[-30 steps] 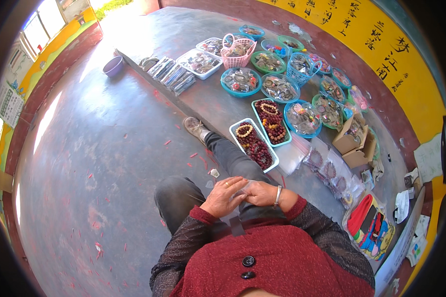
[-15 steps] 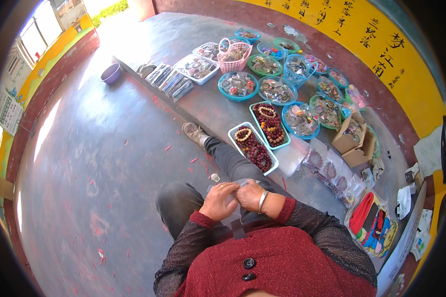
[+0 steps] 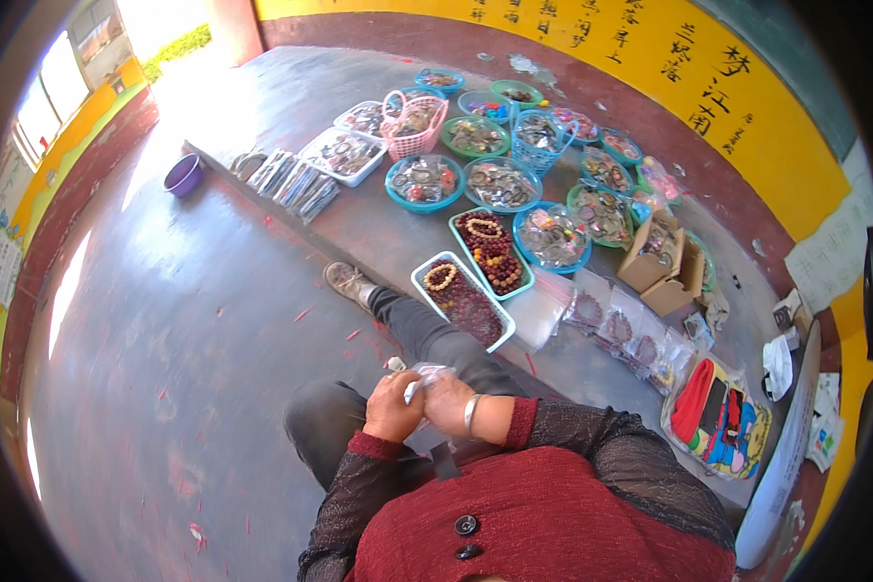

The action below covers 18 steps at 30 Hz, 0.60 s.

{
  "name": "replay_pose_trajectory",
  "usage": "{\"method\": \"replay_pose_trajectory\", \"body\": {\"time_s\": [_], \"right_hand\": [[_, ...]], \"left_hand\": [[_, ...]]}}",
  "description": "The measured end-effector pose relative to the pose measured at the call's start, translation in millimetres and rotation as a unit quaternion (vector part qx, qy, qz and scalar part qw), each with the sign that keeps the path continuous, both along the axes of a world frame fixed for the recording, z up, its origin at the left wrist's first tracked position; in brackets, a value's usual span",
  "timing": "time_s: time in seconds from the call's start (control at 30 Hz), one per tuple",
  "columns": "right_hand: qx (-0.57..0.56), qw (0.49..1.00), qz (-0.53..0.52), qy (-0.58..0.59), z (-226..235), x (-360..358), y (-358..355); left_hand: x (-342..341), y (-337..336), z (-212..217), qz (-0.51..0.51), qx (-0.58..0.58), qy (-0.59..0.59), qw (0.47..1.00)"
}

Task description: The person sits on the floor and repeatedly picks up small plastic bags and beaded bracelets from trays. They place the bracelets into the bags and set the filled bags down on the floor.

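Note:
Close together over my lap, my left hand [image 3: 391,408] and my right hand [image 3: 447,404] both have their fingers closed on a small clear plastic bag [image 3: 435,371]. The bag's top shows above my right fingers; what it contains cannot be made out. A small white patch shows between the hands. A bangle circles my right wrist. Just beyond my hands stands a pale rectangular basket [image 3: 501,339] of dark red bead bracelets, with one light bead bracelet on top. Behind it is a similar green-rimmed basket [image 3: 528,285] of dark and amber beads.
Clear plastic bags [image 3: 541,312] and bagged bracelets [image 3: 616,325] lie right of the baskets. Round basins [image 3: 427,206] of packaged goods, a pink basket [image 3: 412,147] and cardboard boxes [image 3: 650,272] stand farther off. A purple basin [image 3: 181,177] is far left, and a colourful bag [image 3: 718,412] lies right.
The whole view has shifted, so the baskets appear farther left. My hands have turned, and more of the clear plastic bag shows above my fingers.

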State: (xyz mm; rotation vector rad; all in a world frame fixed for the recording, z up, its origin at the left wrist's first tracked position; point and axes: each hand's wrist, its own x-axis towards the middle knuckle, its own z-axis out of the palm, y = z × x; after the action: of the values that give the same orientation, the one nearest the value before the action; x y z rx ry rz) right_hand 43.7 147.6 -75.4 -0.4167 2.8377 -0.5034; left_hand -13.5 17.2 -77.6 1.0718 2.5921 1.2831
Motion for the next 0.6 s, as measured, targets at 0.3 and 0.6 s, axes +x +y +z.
{"method": "replay_pose_trajectory", "body": {"time_s": [0.3, 0.6], "right_hand": [[0.097, 0.993, 0.061, 0.037, -7, 9, 3], [0.026, 0.997, 0.071, 0.004, -4, 12, 6]], "left_hand": [[-1, 2, -5, 0.014, -0.034, 0.112, 0.993], [0, 7, 7, -0.001, -0.054, 0.191, 0.980]]}}
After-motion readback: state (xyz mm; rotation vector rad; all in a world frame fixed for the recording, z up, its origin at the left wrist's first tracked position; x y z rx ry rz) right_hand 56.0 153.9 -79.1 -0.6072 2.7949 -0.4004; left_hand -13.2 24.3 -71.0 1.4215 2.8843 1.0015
